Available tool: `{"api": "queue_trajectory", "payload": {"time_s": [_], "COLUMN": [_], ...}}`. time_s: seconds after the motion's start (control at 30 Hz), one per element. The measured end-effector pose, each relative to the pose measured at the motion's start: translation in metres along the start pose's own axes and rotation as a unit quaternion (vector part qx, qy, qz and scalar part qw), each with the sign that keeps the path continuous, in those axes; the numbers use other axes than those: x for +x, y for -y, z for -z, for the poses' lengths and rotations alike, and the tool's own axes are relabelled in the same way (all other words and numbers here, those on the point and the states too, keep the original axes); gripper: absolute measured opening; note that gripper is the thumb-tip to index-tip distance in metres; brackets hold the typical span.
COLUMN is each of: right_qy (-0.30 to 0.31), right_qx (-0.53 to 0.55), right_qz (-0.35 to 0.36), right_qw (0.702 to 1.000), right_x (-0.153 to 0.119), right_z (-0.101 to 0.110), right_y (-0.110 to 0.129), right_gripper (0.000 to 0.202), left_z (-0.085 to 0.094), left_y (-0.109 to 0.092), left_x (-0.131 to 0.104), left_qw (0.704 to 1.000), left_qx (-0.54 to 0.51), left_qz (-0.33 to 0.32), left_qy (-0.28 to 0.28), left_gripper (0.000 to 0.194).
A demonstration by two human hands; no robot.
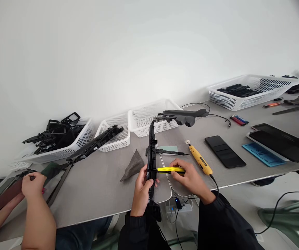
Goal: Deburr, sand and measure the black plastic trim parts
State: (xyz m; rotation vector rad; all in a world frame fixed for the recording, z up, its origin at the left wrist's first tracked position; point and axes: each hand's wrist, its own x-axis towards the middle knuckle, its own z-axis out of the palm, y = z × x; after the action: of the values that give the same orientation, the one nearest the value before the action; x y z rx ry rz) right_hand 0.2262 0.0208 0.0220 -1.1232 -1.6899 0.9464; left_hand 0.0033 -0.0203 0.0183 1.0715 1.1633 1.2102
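Observation:
My left hand (141, 192) is closed around a long black plastic trim part (152, 142), which stands nearly lengthwise in front of me, its lower end over the table edge. A wide dark grey piece bends off to the right at its far end. In my right hand (187, 173) is a yellow-handled utility knife (169, 169), pointing left. Its dark blade lies across the trim part just above my left fingers; whether it touches is unclear. Behind the part rests a black caliper (171, 152) beside a pale green pad (168, 148). A grey cloth-like piece (133, 165) lies left of my left hand.
A yellow rotary tool (201, 159) and a black phone (224, 151) lie to the right. White baskets (136, 133) line the wall, some with black parts. At left, a co-worker's hands (33, 184) hold a part; another trim piece (94, 146) leans there. Cables hang below the table.

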Motion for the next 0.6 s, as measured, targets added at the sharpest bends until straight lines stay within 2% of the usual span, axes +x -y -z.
{"api": "queue_trajectory", "payload": {"time_s": [0.07, 0.2, 0.27, 0.47, 0.6], "right_qy": [-0.01, -0.091, -0.111, -0.102, -0.04], "right_qx": [-0.005, -0.012, -0.009, 0.005, 0.019], "right_qz": [-0.006, -0.031, -0.045, -0.049, -0.03], "right_qw": [1.0, 0.995, 0.993, 0.994, 0.999], "right_x": [0.0005, 0.0018, 0.0023, 0.0018, 0.0008], "right_z": [-0.0005, -0.0012, -0.0013, 0.0002, 0.0013], "right_y": [-0.0014, -0.0059, -0.0075, -0.0085, -0.0058], "right_gripper": [0.011, 0.018, 0.022, 0.02, 0.016], "left_z": [0.0001, -0.0002, -0.0005, 0.0009, 0.0024], "left_y": [0.0003, -0.0011, -0.002, -0.0014, 0.0013], "left_x": [-0.0002, -0.0002, 0.0, 0.0001, 0.0003], "left_qw": [1.0, 1.0, 1.0, 1.0, 1.0], "left_qx": [0.001, -0.001, -0.002, -0.004, 0.007], "left_qz": [0.001, -0.001, -0.003, -0.005, -0.003], "left_qy": [0.0, 0.008, 0.011, 0.017, 0.011], "left_gripper": [0.056, 0.056, 0.056, 0.066, 0.07]}}
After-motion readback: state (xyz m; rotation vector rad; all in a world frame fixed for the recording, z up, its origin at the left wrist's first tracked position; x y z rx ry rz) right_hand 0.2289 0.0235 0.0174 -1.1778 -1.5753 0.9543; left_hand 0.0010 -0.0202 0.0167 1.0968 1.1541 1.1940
